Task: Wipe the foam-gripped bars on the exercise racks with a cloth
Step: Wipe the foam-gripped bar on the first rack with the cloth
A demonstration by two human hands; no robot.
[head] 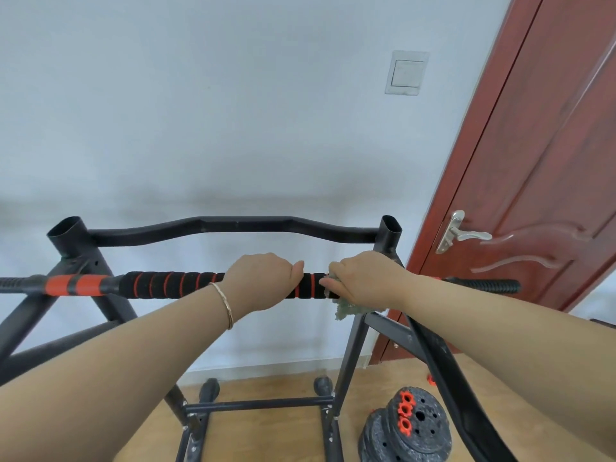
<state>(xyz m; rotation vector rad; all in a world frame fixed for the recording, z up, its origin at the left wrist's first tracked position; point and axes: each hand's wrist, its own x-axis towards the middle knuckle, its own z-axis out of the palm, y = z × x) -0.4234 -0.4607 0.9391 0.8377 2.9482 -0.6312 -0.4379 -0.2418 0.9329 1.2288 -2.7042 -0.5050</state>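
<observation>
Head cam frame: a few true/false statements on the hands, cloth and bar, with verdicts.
1. The left hand grips the foam-gripped bar. True.
2. The cloth is in the left hand. False: the right hand holds it, at the right end of the foam.
3. The weight plates are loaded on the bar. False: they lie stacked on the floor, lower right.
4. A bracelet sits on the left wrist. True.
5. Both hands are on the same bar. True.
</observation>
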